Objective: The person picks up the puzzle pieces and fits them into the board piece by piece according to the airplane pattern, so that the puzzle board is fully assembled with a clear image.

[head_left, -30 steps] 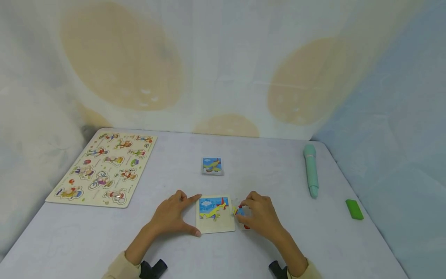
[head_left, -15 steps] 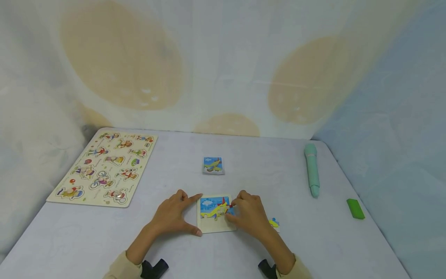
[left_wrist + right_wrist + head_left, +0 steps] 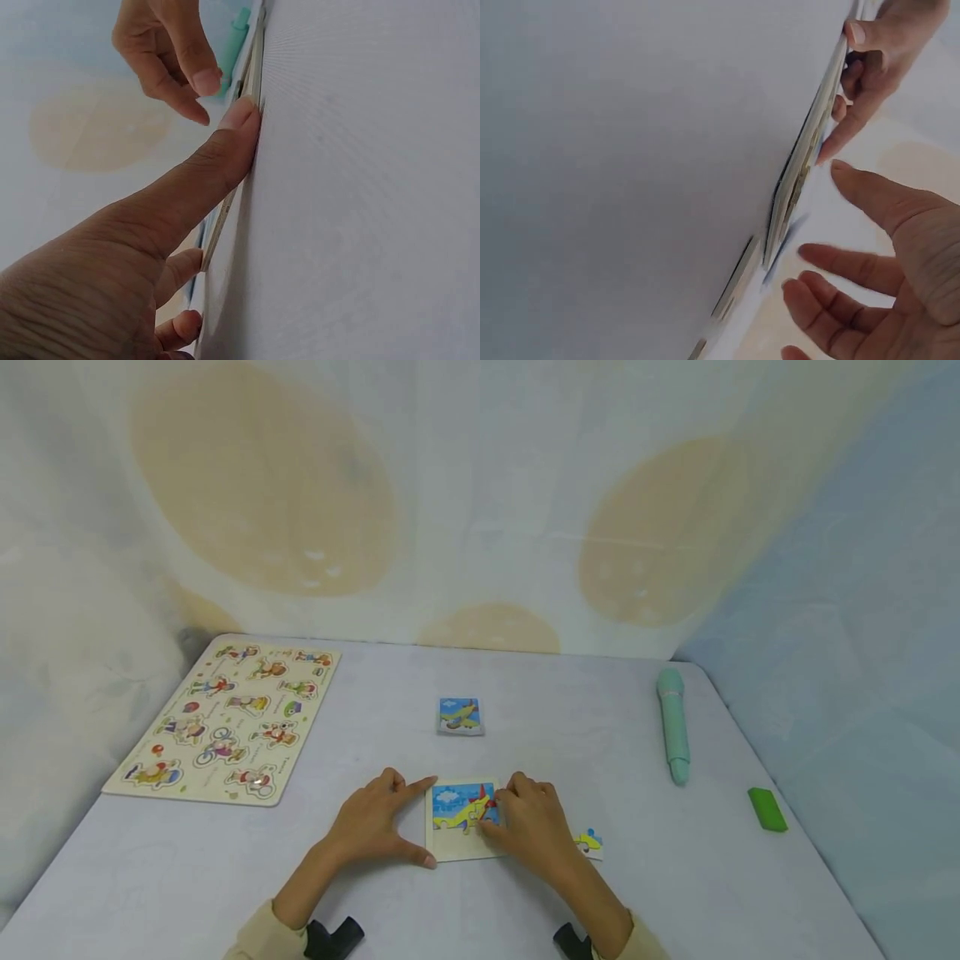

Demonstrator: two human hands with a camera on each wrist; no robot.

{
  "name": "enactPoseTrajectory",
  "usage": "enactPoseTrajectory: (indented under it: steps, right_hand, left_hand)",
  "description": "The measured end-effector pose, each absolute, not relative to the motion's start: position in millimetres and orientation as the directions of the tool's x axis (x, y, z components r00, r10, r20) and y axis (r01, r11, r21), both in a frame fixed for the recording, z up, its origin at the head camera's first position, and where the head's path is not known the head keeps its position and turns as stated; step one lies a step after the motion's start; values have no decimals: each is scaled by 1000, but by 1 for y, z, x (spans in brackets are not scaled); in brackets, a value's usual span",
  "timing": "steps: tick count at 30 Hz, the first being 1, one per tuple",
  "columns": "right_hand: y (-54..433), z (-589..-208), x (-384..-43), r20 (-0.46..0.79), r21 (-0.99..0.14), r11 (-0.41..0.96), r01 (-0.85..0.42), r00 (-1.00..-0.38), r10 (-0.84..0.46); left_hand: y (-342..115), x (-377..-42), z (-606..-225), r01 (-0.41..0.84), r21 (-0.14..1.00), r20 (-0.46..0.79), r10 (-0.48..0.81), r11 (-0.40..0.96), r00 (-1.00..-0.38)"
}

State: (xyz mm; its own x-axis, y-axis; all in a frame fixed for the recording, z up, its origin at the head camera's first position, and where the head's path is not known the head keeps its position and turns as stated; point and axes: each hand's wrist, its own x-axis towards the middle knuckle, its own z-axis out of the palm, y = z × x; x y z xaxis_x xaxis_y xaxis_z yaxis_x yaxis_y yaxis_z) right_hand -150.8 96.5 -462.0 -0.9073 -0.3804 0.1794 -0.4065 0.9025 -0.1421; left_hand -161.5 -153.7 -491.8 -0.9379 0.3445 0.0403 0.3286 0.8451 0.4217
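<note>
A square pale puzzle board (image 3: pixel 465 850) lies on the table, with jigsaw pieces of a yellow and red plane on blue filling its upper part. My left hand (image 3: pixel 369 827) rests at its left edge, straight forefinger at the far corner and straight thumb (image 3: pixel 214 161) at the near one. Above the board's right side is my right hand (image 3: pixel 531 822). In the right wrist view, its thumb (image 3: pixel 874 196) and forefinger stand apart, with nothing pinched between them. A yellow and blue puzzle piece (image 3: pixel 589 843) lies beside the right wrist, partly hidden by it.
A small picture card or box (image 3: pixel 460 716) with a plane on it sits behind the board. At the left lies a large puzzle board with figures (image 3: pixel 174 768). A mint-green pen-shaped object (image 3: pixel 673 727) and a green block (image 3: pixel 767 810) lie at the right.
My right hand has moved left from beside the board to over it, bringing a blue and red puzzle piece into the picture's right side. The loose piece has come into view. My left hand stays put.
</note>
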Motion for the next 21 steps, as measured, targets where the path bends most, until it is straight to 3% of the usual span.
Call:
enactPoseTrajectory:
  steps: [8,21]
  right_hand:
    - [104,-463,-132,122,-24,881,-473,-876,-467]
    - [99,-463,-127,83,1,869,-496,-865,-494]
  left_hand:
    - [-153,-162,-492,326,411,40,341,851,-939]
    - [-154,-164,-494,329,404,34,346,853,-938]
